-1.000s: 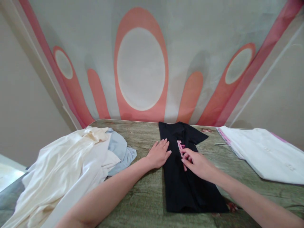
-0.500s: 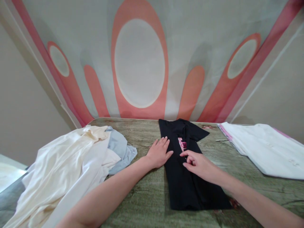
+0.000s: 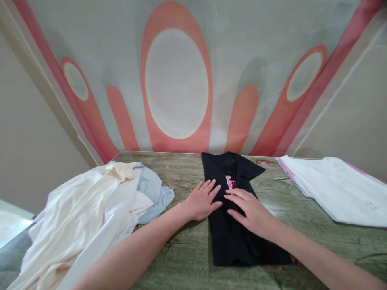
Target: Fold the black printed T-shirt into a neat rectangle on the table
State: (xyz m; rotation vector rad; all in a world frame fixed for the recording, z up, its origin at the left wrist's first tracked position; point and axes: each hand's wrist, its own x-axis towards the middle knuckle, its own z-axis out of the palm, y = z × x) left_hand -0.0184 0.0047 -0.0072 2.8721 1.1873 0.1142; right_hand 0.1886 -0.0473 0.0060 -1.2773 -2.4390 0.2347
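Observation:
A black T-shirt (image 3: 236, 237) with a pink print lies folded lengthwise on the green wood-grain table (image 3: 181, 249), running from the far edge toward me. My left hand (image 3: 202, 199) rests flat on its left edge, fingers stretched out and apart. My right hand (image 3: 250, 208) lies flat on the middle of the shirt, fingers extended, just below the pink print (image 3: 231, 182). Neither hand holds anything.
A heap of cream and white garments (image 3: 81, 213) with a pale blue one (image 3: 152, 189) covers the table's left side. Folded white clothes (image 3: 335, 189) with a pink edge are stacked at the right. A wall with orange and grey ovals stands right behind the table.
My right hand has gone from a pinch near the pink print to lying flat on the shirt. My left hand has stayed on the shirt's left edge.

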